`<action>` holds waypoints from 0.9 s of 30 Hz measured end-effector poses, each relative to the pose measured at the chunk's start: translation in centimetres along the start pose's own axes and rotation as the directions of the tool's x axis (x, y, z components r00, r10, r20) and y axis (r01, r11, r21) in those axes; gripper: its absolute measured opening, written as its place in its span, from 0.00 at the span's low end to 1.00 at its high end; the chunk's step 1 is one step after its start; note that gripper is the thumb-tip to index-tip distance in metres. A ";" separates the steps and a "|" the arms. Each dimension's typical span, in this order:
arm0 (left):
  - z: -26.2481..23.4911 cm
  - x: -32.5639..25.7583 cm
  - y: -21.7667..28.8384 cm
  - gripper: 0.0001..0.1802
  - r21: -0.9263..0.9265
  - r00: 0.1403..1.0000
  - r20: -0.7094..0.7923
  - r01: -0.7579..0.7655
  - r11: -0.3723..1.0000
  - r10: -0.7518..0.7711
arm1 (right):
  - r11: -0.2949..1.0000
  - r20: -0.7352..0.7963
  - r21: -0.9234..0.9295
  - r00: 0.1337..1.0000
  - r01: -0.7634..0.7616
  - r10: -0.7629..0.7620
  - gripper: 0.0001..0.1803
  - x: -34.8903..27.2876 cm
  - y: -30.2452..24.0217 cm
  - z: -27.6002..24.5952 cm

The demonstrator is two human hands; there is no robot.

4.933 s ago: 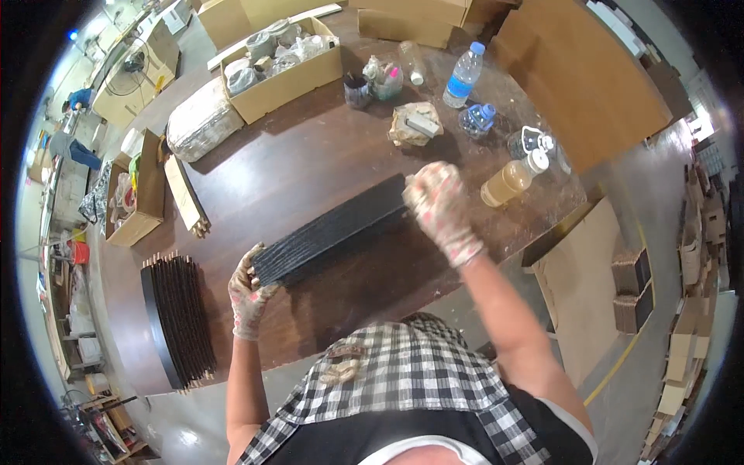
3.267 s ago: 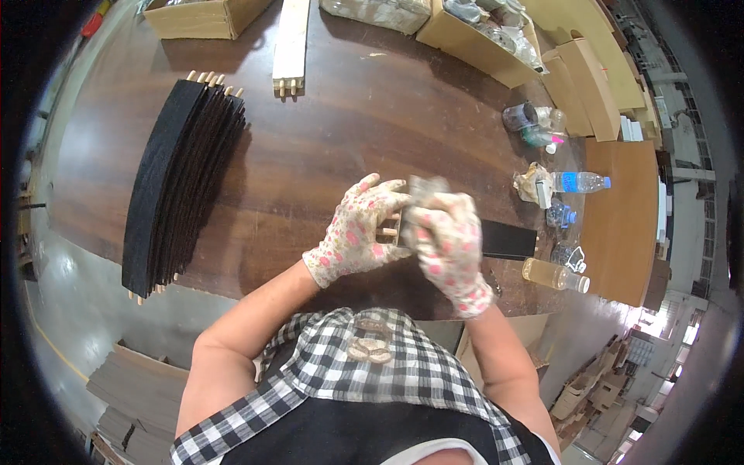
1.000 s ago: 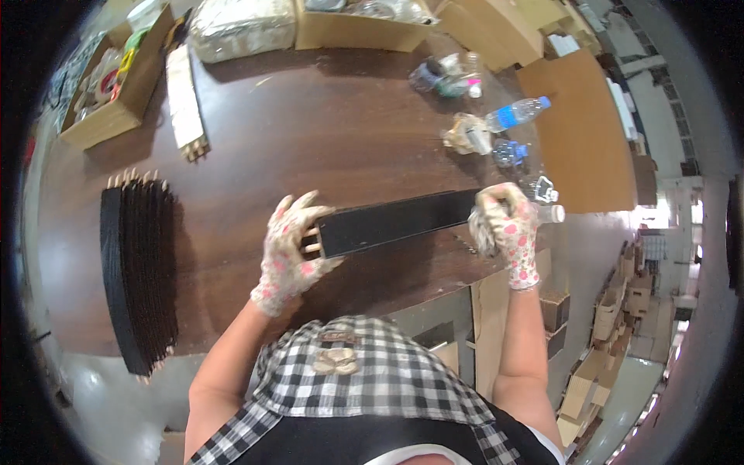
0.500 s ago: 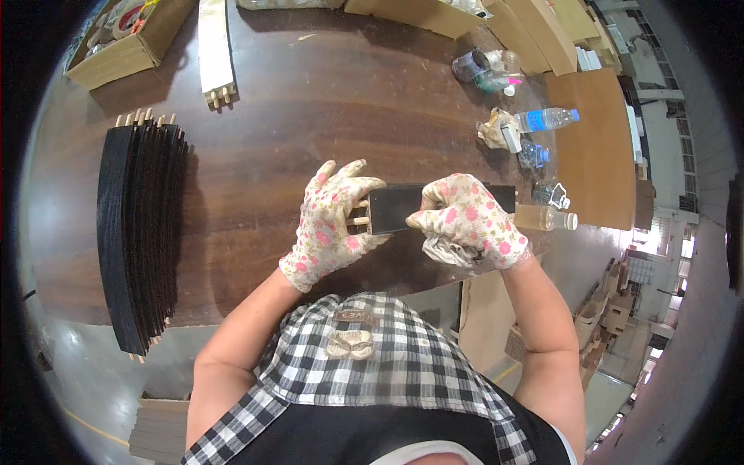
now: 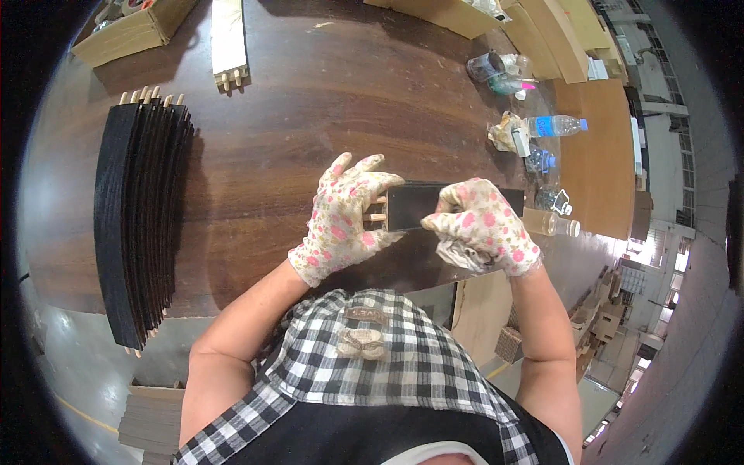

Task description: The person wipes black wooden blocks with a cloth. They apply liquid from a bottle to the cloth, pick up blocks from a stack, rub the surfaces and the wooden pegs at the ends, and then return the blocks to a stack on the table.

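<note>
A black-painted board (image 5: 411, 208) with pale wooden dowels in its left end lies crosswise in front of me, above the table's near edge. My left hand (image 5: 345, 217), in a floral glove, grips that doweled end, its thumb and a finger at the board's two long edges and other fingers raised. Over the board's right half, my gloved right hand (image 5: 488, 225) is closed with fingers curled. A crumpled whitish cloth (image 5: 463, 254) is bunched under its palm, and the fingertips are at the board's face. The hand hides part of the board.
Several black doweled boards (image 5: 139, 225) stand stacked at the left of the brown table (image 5: 271, 155). A pale doweled board (image 5: 229, 43) lies at the far side, near a cardboard box (image 5: 132, 35). Plastic bottles (image 5: 554, 126) and a brown panel (image 5: 593, 155) are on the right.
The whole view has shifted a little. Both hands and the board appear slightly farther right in the picture, with nearly the same hold on it.
</note>
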State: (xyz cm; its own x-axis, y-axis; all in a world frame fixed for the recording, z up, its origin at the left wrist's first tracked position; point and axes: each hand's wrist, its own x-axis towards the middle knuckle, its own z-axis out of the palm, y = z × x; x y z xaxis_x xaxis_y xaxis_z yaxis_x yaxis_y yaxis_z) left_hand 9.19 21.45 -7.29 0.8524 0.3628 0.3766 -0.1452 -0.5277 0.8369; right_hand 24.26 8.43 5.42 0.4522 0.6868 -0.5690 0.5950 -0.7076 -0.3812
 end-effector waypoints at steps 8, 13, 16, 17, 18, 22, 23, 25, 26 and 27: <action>0.1 -0.2 -0.2 0.30 0.008 1.000 -0.008 0.012 1.000 -0.012 | 0.999 0.011 -0.007 0.999 -0.042 0.042 0.19 0.6 -1.3 -0.3; 0.5 -0.1 -0.2 0.31 -0.002 1.000 -0.019 -0.009 1.000 0.008 | 1.000 -0.026 -0.001 1.000 -0.009 0.009 0.19 2.2 -1.9 -0.7; 0.3 -0.3 -0.2 0.31 -0.015 0.999 -0.046 -0.011 1.000 0.010 | 0.999 -0.031 0.043 0.999 -0.021 0.022 0.19 2.9 -3.9 -0.3; 0.3 -0.2 -0.1 0.31 -0.007 0.999 -0.039 -0.015 1.000 0.015 | 0.999 -0.033 0.041 0.999 -0.026 0.027 0.19 2.9 -3.5 -0.3; 0.2 -0.2 -0.2 0.31 0.011 0.999 -0.039 -0.013 1.000 0.013 | 1.000 -0.016 0.003 1.000 0.002 -0.002 0.18 3.1 -3.0 -0.5; 0.6 -0.2 -0.3 0.32 -0.002 0.999 -0.048 -0.010 1.000 0.010 | 0.999 0.040 0.010 0.999 -0.035 0.034 0.19 3.2 -4.2 -0.8; 0.6 -0.2 -0.4 0.31 0.003 0.999 -0.047 -0.006 1.000 0.006 | 0.997 0.009 -0.049 0.998 0.055 -0.054 0.19 3.3 -4.7 -0.7; 0.5 -0.3 -0.4 0.31 0.007 0.999 -0.040 -0.005 1.000 0.005 | 0.999 0.023 -0.030 1.000 0.016 -0.016 0.19 3.2 -4.8 -0.8; 0.5 -0.3 -0.4 0.31 0.005 0.999 -0.035 -0.010 1.000 0.010 | 0.998 -0.005 0.003 0.998 0.067 -0.067 0.19 3.2 -3.9 -0.8; 0.5 -0.4 -0.5 0.31 0.007 0.999 -0.030 -0.013 1.000 0.014 | 0.992 -0.035 0.036 0.992 0.122 -0.121 0.19 3.2 -2.9 -0.8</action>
State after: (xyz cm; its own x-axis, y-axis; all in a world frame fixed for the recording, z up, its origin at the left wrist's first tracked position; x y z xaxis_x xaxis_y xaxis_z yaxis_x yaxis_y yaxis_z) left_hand 9.18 21.23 -8.04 0.8349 0.3785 0.3997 -0.1529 -0.5381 0.8289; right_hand 24.56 12.84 5.30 0.3995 0.7728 -0.4931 0.6214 -0.6238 -0.4741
